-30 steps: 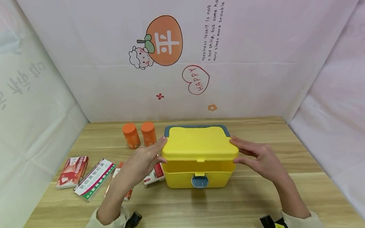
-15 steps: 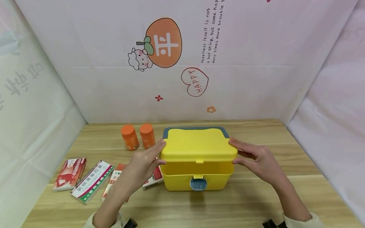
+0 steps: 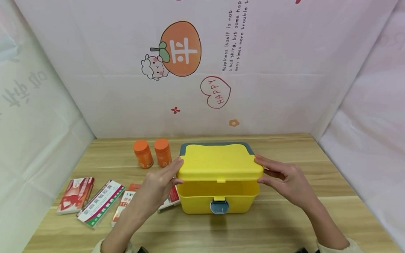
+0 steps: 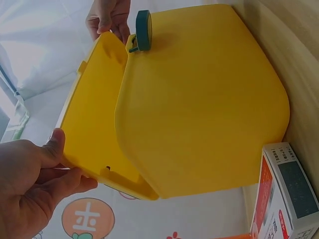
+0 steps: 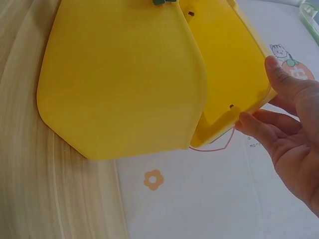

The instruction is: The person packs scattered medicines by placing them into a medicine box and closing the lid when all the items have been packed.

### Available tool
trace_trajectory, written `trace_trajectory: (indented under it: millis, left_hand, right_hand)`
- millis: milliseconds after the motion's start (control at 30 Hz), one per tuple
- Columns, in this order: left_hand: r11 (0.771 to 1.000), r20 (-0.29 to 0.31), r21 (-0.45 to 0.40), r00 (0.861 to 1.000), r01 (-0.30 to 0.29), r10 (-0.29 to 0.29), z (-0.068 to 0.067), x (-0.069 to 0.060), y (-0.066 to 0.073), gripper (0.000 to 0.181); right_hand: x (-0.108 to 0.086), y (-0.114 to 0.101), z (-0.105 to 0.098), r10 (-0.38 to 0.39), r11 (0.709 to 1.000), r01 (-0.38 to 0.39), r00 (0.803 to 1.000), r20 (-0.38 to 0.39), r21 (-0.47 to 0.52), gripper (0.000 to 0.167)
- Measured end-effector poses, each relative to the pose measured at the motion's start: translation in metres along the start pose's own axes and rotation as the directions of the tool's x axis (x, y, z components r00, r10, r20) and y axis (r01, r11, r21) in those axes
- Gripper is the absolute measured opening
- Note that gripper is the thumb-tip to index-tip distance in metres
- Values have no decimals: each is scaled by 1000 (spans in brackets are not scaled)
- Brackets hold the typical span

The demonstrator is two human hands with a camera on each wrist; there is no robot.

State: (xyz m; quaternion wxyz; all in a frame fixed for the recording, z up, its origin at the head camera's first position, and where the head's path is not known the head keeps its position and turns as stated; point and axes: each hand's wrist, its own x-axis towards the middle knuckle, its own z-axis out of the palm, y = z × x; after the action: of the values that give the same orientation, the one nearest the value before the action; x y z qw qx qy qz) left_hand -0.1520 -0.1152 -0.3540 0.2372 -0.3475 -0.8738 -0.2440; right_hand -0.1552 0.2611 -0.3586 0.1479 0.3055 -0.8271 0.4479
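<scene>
A yellow storage box [image 3: 216, 204] stands on the wooden table with its lid [image 3: 219, 161] tilted partly up, leaving a gap at the front. On its front hangs a blue-grey latch [image 3: 219, 207]. The left hand [image 3: 154, 189] grips the lid's left edge between thumb and fingers, the thumb at the front corner. At the opposite side the right hand [image 3: 286, 179] pinches the lid's right edge the same way. In the left wrist view the lid's inner face [image 4: 94, 109] shows between both hands. How deep the box's inside goes cannot be seen from the head view.
Two orange jars [image 3: 143, 155] stand behind the left hand. Left of the box lie a red-and-white carton [image 3: 75, 195], a white, pink and green carton [image 3: 100, 202] and an orange-and-white carton [image 3: 124, 203]. Another small carton [image 4: 286, 199] lies against the box's left side, partly hidden by the left hand.
The head view has shifted slightly, so everything sits a little lower and to the left. Both hands keep their hold on the lid, and the front gap looks slightly wider than a second ago.
</scene>
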Motion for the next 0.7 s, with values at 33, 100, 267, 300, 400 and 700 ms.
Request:
trace_trajectory:
  millis: [33, 100, 267, 300, 400, 700]
  left_hand:
    - [1000, 1, 1, 1000, 1, -1, 0, 0, 0, 55]
    - [1000, 4, -1, 1000, 9, -9, 0, 0, 0, 55]
    - [999, 6, -13, 999, 45, -45, -1, 1, 3, 58]
    - [999, 2, -14, 999, 49, -49, -1, 1, 3, 58]
    - [999, -16, -12, 999, 48, -48, -1, 3, 4, 58]
    - [999, -91, -19, 995, 49, -50, 1, 7, 3, 57]
  right_hand:
    - [0, 0, 0, 0, 1000, 0, 1000, -1, 6, 55]
    - [0, -1, -1, 5, 1000, -5, 1000, 0, 22, 55]
    - [2, -7, -2, 79, 995, -79, 997, 5, 66, 54]
    - [3, -8, -2, 100, 992, -100, 995, 7, 76, 53]
    - [4, -11, -2, 152, 984, -151, 988, -4, 98, 52]
    - [8, -16, 0, 258, 962, -254, 965, -40, 97, 48]
